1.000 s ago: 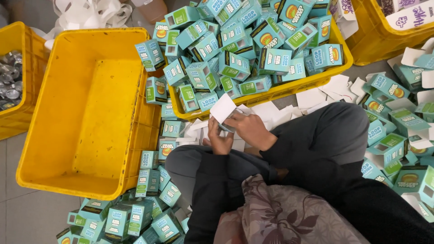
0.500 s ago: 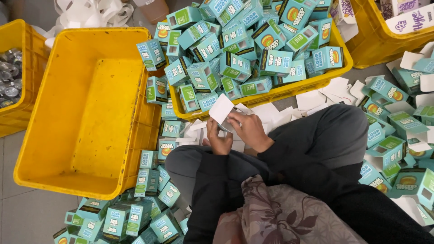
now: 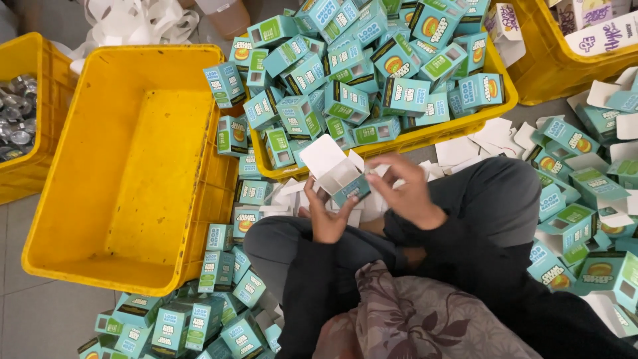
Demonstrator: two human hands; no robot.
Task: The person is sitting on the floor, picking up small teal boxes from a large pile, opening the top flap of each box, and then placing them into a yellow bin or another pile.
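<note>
- Since half a second ago the small teal carton (image 3: 340,178) has turned in the hands: its white top flaps now stand open and its white inside faces up, where before it showed mostly a flat white flap. By my judgement the carton is partly formed, with its top not yet closed.
- The left hand (image 3: 325,216) grasps the carton from below and on its left, fingers curled under its teal side.
- The right hand (image 3: 405,193) is at the carton's right; its fingers are spread and bent toward the flaps, and it seems to pinch the right edge, though the contact itself is hidden.
- The carton sits over the person's lap, above the crossed dark trouser legs (image 3: 492,199), just near of the heaped crate (image 3: 425,136).
- That yellow crate, far and centre, is piled above its rim with finished teal cartons (image 3: 345,100); some sit right at the near edge.
- To the left an empty yellow crate (image 3: 100,173) offers the one wide open space, its near wall well apart from the hands.
- Loose cartons crowd the floor on the near left (image 3: 199,319) and on the right (image 3: 585,199), with flat white blanks (image 3: 492,136) beside the right knee, so room close around the hands is tight.
- At the far left another yellow crate holds metal parts (image 3: 16,113).
</note>
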